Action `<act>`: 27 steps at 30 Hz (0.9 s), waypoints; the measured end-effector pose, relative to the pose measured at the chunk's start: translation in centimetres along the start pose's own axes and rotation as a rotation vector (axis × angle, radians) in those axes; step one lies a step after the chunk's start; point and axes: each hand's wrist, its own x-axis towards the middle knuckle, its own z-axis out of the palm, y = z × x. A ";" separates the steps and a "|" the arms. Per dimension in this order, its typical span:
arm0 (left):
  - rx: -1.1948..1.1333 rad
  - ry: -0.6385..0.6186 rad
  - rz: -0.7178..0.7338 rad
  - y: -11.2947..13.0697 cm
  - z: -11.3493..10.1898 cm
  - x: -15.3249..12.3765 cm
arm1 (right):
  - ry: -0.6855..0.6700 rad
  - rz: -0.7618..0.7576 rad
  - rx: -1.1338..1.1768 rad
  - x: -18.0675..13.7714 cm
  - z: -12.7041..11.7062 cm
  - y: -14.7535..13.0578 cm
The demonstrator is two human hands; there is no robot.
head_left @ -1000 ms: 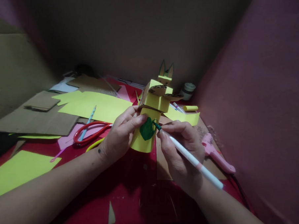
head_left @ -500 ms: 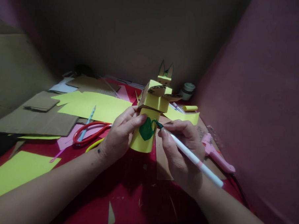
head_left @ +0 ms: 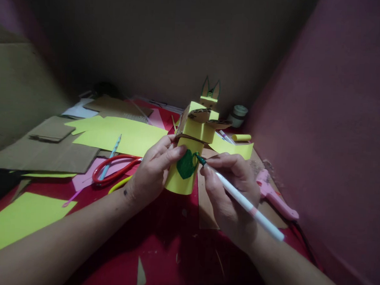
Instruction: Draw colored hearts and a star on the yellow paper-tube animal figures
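Note:
A yellow paper figure (head_left: 174,183), with a tube-shaped lower part and a boxy cardboard top, is gripped on its left side by my left hand (head_left: 155,166). On the tube is a filled green heart (head_left: 185,164), with a smaller green outline at its upper right. My right hand (head_left: 234,186) pinches a white marker (head_left: 247,204) near its green tip. That tip rests at or very near the small outline; exact contact is hard to tell.
Red-handled scissors (head_left: 97,172), a light-blue pencil (head_left: 115,149) and yellow sheets (head_left: 124,135) lie left, near cardboard pieces (head_left: 44,153). To the right are a pink glue gun (head_left: 277,199) and its cord. A long-eared cardboard figure (head_left: 208,100) and a lidded cup (head_left: 237,115) stand behind.
The marker's tip has shifted slightly, staying by the small green outline, and its back end has dipped a little. My left hand and the paper figure have stayed in place.

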 end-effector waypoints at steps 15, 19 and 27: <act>-0.011 -0.016 0.000 0.1 0.0 0.0 | 0.019 0.017 0.054 0.1 0.2 -0.2; 0.017 0.003 -0.003 0.2 0.2 -0.1 | 0.036 0.009 0.016 0.1 0.1 -0.1; 0.020 -0.010 -0.011 0.3 0.1 0.0 | -0.031 -0.015 -0.010 -0.2 -0.2 0.0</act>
